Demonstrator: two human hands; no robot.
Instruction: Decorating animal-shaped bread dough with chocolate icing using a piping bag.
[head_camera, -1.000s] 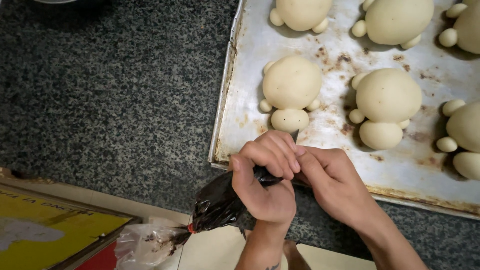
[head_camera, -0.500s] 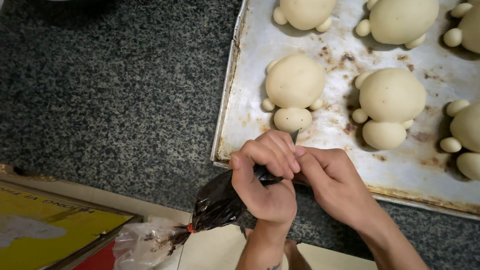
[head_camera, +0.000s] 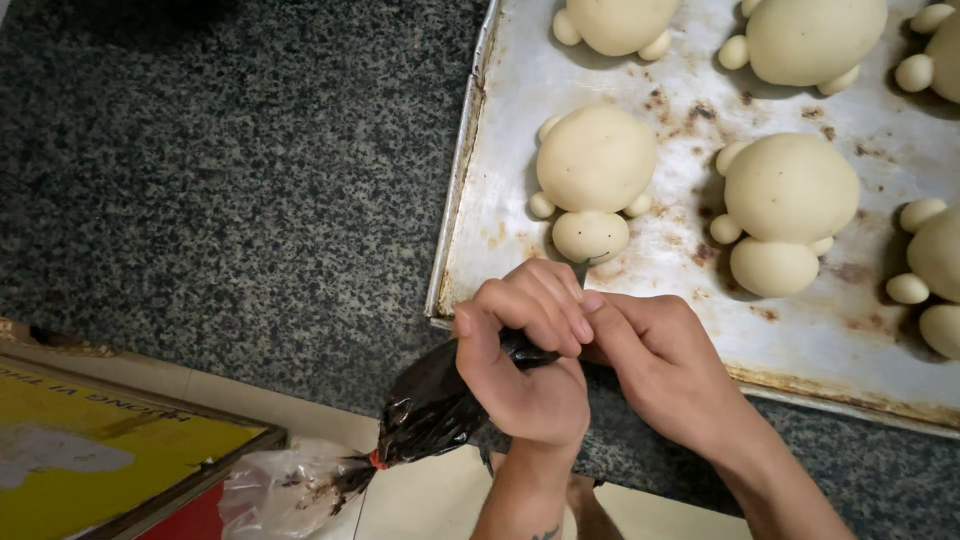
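Observation:
My left hand (head_camera: 525, 350) is wrapped around a plastic piping bag (head_camera: 435, 405) full of dark filling. A red tie closes the bag, and its clear tail (head_camera: 290, 490) trails to the lower left. My right hand (head_camera: 665, 370) presses against the left one and pinches the bag's front end. The nozzle tip (head_camera: 582, 268) sticks out just above my fingers. It is right at the small round head of a pale dough figure (head_camera: 595, 160) on a worn metal baking tray (head_camera: 480, 200).
More round dough figures with small ball limbs (head_camera: 790, 190) fill the tray, which lies on a dark speckled stone counter (head_camera: 220, 180). A yellow and red box (head_camera: 100, 460) sits at the lower left, below the counter edge.
Hardly anything: both hands keep the same grip on the bag, and the view has drifted slightly so the tray sits a touch further right.

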